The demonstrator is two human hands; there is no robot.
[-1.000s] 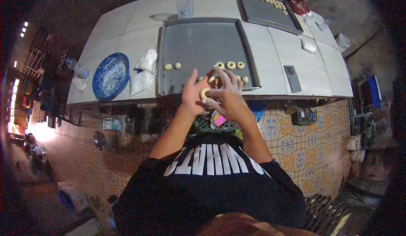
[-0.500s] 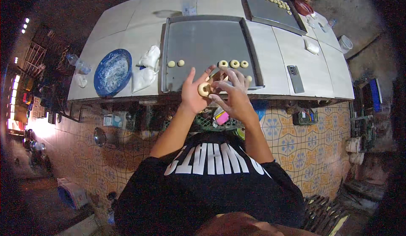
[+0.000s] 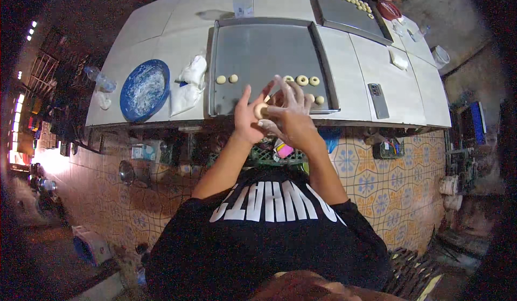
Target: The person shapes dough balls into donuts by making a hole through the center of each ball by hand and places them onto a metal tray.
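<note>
By the tray's [image 3: 264,47] near edge, dough [image 3: 258,111] is seemingly being shaped between the left hand [image 3: 246,120], fingers spread, and the right hand [image 3: 295,122], fingers bent apart; gentle pressing seems needed.

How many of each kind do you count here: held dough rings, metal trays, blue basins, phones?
Held dough ring: 1
Metal trays (near tray, far tray): 2
Blue basin: 1
Phone: 1
Total: 5

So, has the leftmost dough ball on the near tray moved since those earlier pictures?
No. Against the metal tray, the leftmost dough ball keeps its spot near the left side; only the view has shifted slightly.
</note>
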